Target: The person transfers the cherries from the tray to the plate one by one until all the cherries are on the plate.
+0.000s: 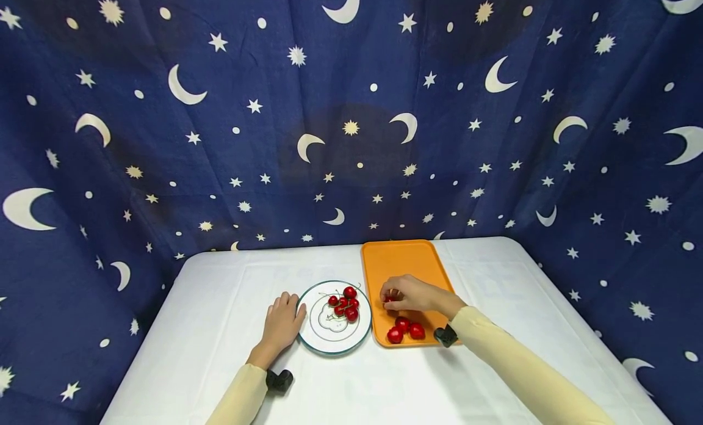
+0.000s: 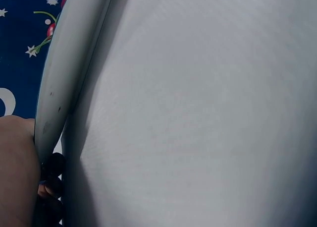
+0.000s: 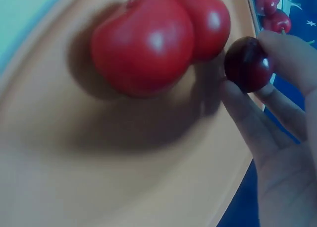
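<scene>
While pinching a glossy round cherry (image 3: 247, 63), the right hand (image 1: 409, 294) hovers over the smooth orange tray (image 1: 403, 260).

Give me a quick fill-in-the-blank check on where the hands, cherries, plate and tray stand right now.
1. The right hand pinches a dark ____ over the tray.
2. The left hand rests against the rim of the ____, which holds cherries with stems.
3. The tray's colour is ____.
4. The plate lies to the ____ of the tray in the head view.

Missing words: cherry; plate; orange; left
</scene>
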{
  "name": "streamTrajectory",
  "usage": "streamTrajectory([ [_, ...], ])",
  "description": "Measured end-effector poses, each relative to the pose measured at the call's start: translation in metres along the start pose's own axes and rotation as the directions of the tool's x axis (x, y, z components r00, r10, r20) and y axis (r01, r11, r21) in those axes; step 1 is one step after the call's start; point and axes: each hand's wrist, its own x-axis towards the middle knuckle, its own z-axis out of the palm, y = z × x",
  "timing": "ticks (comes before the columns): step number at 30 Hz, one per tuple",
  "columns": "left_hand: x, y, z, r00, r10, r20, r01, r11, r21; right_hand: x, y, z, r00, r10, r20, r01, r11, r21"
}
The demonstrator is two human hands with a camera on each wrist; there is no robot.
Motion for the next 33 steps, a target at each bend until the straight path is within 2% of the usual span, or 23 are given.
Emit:
streamTrajectory([
  [6,0.001,-0.001,-0.001,1.000,0.008,0.000,-0.008,1.000,0.004,0.008,-0.008,-0.001,0.998,0.008,-0.057,-0.008,1.000,0.000],
  [19,0.000,0.001,-0.002,1.000,-0.008,0.003,0.008,1.000,-0.004,0.027,-0.017,0.013,0.984,-0.076,-0.158,0.079,0.997,0.009],
  [23,0.000,0.001,-0.002,1.000,0.002,-0.004,-0.002,1.000,0.000,0.030,-0.019,0.020,0.984,-0.090,-0.155,0.094,0.995,0.015],
  [33,0.000,0.000,-0.001,1.000,0.012,-0.011,-0.012,1.000,0.013,0.037,-0.025,0.029,0.989,-0.062,-0.131,0.065,0.998,0.013],
])
